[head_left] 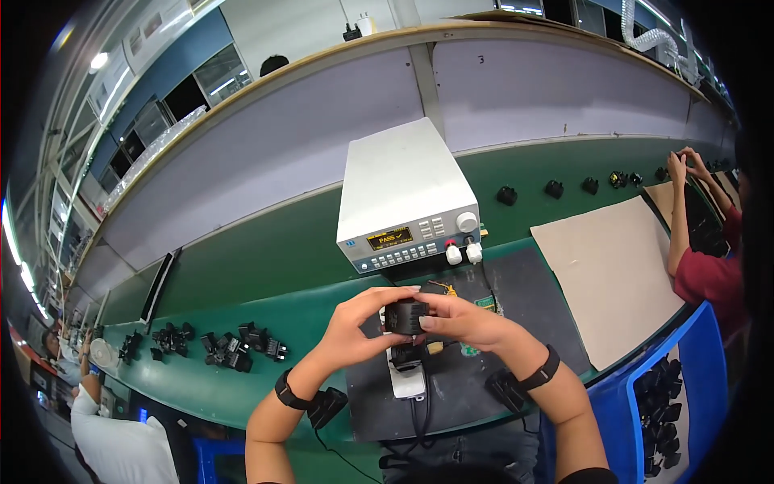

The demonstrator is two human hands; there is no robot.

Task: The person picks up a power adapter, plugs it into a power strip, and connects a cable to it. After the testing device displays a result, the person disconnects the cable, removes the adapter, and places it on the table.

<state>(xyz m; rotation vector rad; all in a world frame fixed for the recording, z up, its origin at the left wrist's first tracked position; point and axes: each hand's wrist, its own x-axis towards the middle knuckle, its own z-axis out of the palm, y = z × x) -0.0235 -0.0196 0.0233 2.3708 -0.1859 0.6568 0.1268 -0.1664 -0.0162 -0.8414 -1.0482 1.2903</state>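
Between the left hand (pixel 357 323) and the right hand (pixel 468 323), the black unit (pixel 405 318) looked like hard plastic, ridged and matt. Below the hands, the dark mat (pixel 548 310) had a matt, scuffed surface. Beyond them, the pale instrument casing (pixel 403 177) looked like painted metal, smooth and satin, around a glossy screen (pixel 389 239). To their left, the green tabletop (pixel 302 310) was smooth with a soft gloss; to their right lay matt brown cardboard (pixel 605 274) and a shiny blue plastic bin (pixel 705 363).

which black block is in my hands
The black block your left hand and right hand hold over the dark mat; the blocks at left lie on the green bench.
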